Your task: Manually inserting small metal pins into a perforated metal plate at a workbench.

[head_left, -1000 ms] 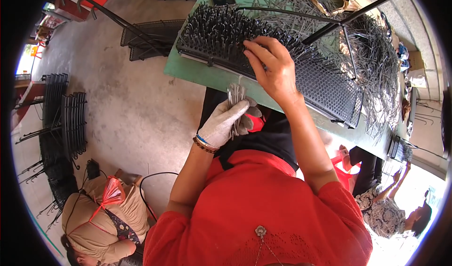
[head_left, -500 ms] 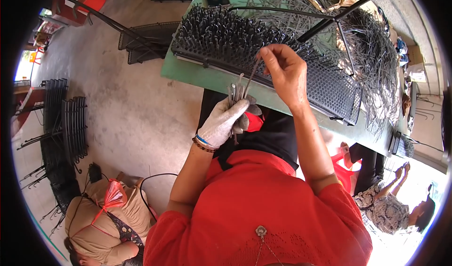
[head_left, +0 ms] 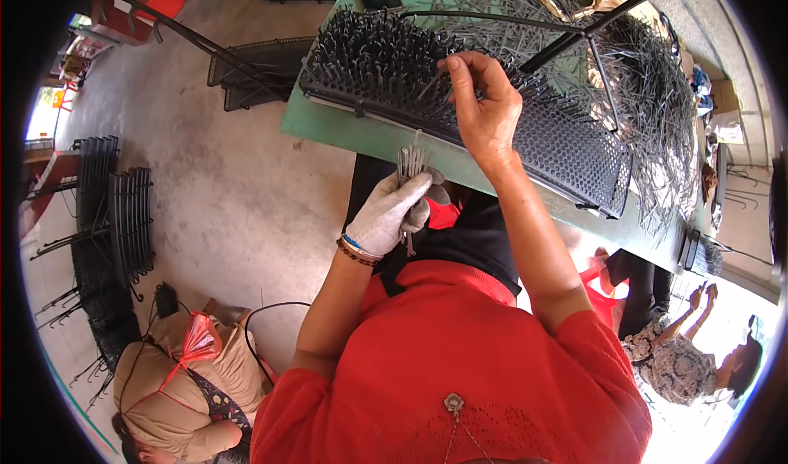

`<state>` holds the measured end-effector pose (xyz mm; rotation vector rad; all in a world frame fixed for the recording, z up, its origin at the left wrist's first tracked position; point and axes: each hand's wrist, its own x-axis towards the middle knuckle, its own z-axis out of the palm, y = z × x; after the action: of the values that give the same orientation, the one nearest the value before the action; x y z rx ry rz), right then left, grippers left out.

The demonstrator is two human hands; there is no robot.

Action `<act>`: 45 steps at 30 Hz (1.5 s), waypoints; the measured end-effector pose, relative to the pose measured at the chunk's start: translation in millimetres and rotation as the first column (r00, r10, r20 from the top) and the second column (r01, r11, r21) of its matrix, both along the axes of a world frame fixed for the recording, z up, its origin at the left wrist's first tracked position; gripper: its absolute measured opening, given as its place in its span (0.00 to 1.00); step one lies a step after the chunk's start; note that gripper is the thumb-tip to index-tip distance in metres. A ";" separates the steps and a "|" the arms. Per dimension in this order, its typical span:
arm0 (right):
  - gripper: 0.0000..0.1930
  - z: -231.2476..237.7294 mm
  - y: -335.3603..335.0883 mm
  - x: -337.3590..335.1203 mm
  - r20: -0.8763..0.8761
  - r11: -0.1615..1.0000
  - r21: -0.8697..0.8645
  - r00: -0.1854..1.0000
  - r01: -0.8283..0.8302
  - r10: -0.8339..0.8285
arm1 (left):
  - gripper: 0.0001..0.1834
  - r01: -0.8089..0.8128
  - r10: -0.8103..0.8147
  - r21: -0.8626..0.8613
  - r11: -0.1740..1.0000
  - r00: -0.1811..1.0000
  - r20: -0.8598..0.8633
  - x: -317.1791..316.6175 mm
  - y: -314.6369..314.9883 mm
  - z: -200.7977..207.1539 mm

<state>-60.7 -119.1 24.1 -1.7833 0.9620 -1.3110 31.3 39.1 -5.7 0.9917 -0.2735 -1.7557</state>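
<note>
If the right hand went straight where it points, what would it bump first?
Probably the dark upright strips in the black mesh panel, but depth around the right hand is unclear.

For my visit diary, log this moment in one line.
left hand: gloved, holds strip bundle; right hand: bare, pinches one strip; perforated black rack: partly filled, on green table

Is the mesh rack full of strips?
Only partly full: strips crowd the left of the rack, while its right end lies bare.
</note>
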 end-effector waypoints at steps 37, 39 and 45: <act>0.07 10.3 12.0 -15.8 -0.290 0.879 -0.455 0.957 -0.140 0.003 | 0.13 0.067 -0.071 -0.062 0.996 0.996 -0.056 7.4 -1.6 4.0; 0.07 16.7 21.6 -23.5 -0.267 0.927 -0.336 0.961 -0.168 0.077 | 0.13 0.043 -0.050 -0.081 0.996 0.995 -0.081 8.3 -1.2 9.6; 0.09 10.4 33.0 -45.0 -0.070 0.792 0.471 0.878 -0.389 0.473 | 0.13 0.093 -0.105 -0.134 0.987 0.990 -0.090 7.1 -3.7 18.0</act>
<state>-105.7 -86.1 34.5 -1.6442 0.7992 -0.5813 38.4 35.4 12.3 0.8095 -0.3752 -1.8459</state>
